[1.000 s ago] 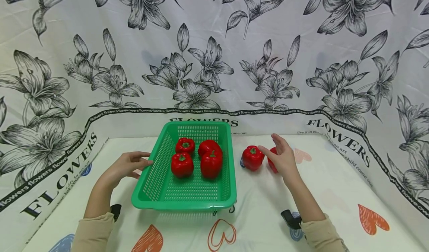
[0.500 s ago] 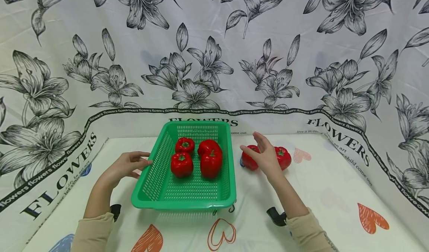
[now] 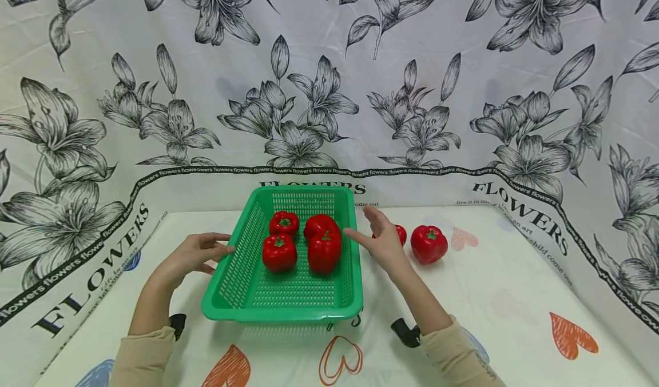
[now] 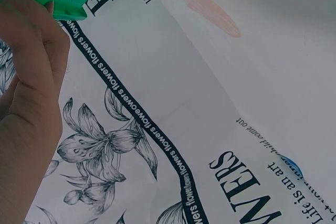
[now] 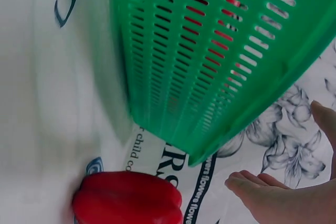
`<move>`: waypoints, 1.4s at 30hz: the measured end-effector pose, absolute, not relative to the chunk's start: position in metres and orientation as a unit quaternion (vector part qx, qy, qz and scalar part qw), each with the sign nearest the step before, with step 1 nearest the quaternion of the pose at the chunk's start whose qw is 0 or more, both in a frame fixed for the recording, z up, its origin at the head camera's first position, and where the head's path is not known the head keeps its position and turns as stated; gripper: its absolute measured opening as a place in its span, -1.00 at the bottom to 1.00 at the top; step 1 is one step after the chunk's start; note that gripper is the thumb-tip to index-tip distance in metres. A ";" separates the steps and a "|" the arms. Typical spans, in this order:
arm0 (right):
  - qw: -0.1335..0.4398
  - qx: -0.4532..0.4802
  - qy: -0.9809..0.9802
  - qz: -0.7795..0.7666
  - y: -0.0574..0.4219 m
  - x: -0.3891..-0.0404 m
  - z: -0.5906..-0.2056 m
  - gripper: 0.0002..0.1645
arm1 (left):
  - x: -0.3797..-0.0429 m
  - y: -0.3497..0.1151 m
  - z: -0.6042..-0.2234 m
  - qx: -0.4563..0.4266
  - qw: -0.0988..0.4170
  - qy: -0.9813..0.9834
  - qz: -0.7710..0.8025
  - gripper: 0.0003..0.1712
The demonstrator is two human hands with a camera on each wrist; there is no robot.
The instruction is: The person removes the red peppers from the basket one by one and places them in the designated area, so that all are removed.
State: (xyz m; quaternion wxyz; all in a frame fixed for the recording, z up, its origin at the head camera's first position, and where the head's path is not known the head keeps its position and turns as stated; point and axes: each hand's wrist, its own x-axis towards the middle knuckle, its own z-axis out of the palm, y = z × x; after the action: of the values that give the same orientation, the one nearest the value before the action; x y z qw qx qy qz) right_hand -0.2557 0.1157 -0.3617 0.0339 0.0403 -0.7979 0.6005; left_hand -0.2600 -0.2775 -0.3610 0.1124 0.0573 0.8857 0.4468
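A green plastic basket (image 3: 304,284) with slotted walls stands on the table, holding several red bell peppers (image 3: 280,254). My left hand (image 3: 193,255) touches its left rim with loosely bent fingers; the left wrist view shows this hand (image 4: 31,61) at the basket's edge (image 4: 68,11). Spread and holding nothing, my right hand (image 3: 383,250) is at the right rim, its thumb tip over the edge. Behind it, a bell pepper (image 3: 400,235) on the table is partly hidden. Another bell pepper (image 3: 429,244) lies farther right. In the right wrist view, a pepper (image 5: 128,198) lies below the basket wall (image 5: 173,77).
A white cloth with printed hearts (image 3: 572,335) covers the table. Behind and at both sides hangs a flower-printed white curtain (image 3: 412,187), with a black lettered band near its foot.
My right hand has moved left from above the two loose peppers to the basket's right rim, uncovering the right-hand pepper. The left hand, basket and peppers have stayed in place.
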 end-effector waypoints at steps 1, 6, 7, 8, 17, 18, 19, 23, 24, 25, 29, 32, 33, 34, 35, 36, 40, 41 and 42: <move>0.035 0.044 -0.799 0.598 0.113 -0.256 -0.363 -0.01 | -0.260 -0.277 -0.361 0.057 0.112 0.886 0.447 -0.24; 0.031 0.054 -0.802 0.595 0.103 -0.258 -0.368 0.01 | -0.261 -0.277 -0.361 0.061 0.110 0.886 0.446 -0.25; 0.028 0.056 -0.801 0.595 0.101 -0.259 -0.369 0.01 | -0.261 -0.277 -0.361 0.061 0.110 0.887 0.445 -0.25; 0.024 0.058 -0.800 0.596 0.099 -0.259 -0.369 0.01 | -0.261 -0.277 -0.361 0.062 0.110 0.887 0.445 -0.25; 0.004 0.069 -0.801 0.595 0.081 -0.259 -0.368 0.01 | -0.261 -0.278 -0.362 0.061 0.109 0.887 0.444 -0.24; 0.004 0.070 -0.803 0.592 0.080 -0.259 -0.368 0.01 | -0.261 -0.278 -0.362 0.061 0.109 0.887 0.444 -0.23; 0.003 0.070 -0.805 0.589 0.078 -0.259 -0.368 0.01 | -0.261 -0.278 -0.362 0.061 0.109 0.888 0.443 -0.23; 0.002 0.078 -0.810 0.581 0.070 -0.259 -0.366 -0.01 | -0.261 -0.278 -0.363 0.062 0.107 0.888 0.443 -0.23; 0.002 0.081 -0.811 0.580 0.069 -0.259 -0.366 -0.01 | -0.261 -0.278 -0.363 0.062 0.107 0.888 0.443 -0.23; 0.003 0.083 -0.812 0.578 0.067 -0.259 -0.366 -0.01 | -0.261 -0.278 -0.363 0.063 0.107 0.888 0.443 -0.23; 0.007 0.085 -0.811 0.579 0.060 -0.259 -0.366 -0.01 | -0.261 -0.279 -0.363 0.064 0.108 0.887 0.445 -0.23; 0.010 0.076 -0.813 0.578 0.057 -0.259 -0.367 -0.02 | -0.261 -0.279 -0.363 0.065 0.109 0.886 0.445 -0.23; 0.012 0.073 -0.815 0.575 0.055 -0.260 -0.367 -0.02 | -0.261 -0.279 -0.363 0.065 0.109 0.887 0.445 -0.23; 0.013 0.071 -0.817 0.572 0.054 -0.260 -0.366 -0.02 | -0.261 -0.279 -0.363 0.065 0.109 0.887 0.445 -0.23; 0.014 0.068 -0.819 0.569 0.053 -0.260 -0.366 -0.02 | -0.261 -0.279 -0.363 0.065 0.108 0.887 0.443 -0.23; 0.014 0.065 -0.823 0.564 0.052 -0.261 -0.366 -0.01 | -0.261 -0.279 -0.363 0.065 0.107 0.888 0.442 -0.23; 0.020 0.065 -0.831 0.552 0.048 -0.260 -0.365 0.01 | -0.261 -0.278 -0.363 0.066 0.106 0.890 0.438 -0.23; 0.020 0.065 -0.832 0.550 0.047 -0.260 -0.365 0.01 | -0.261 -0.278 -0.363 0.066 0.106 0.890 0.438 -0.23; 0.021 0.067 -0.833 0.549 0.046 -0.260 -0.365 0.01 | -0.261 -0.278 -0.362 0.066 0.107 0.890 0.438 -0.23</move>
State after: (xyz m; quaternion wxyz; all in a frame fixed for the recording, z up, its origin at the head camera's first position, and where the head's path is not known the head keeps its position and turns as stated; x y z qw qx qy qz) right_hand -0.2602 0.0456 -0.3650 0.0205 0.0666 -0.8330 0.5489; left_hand -0.2610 -0.2781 -0.3625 0.1066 0.0662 0.8902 0.4379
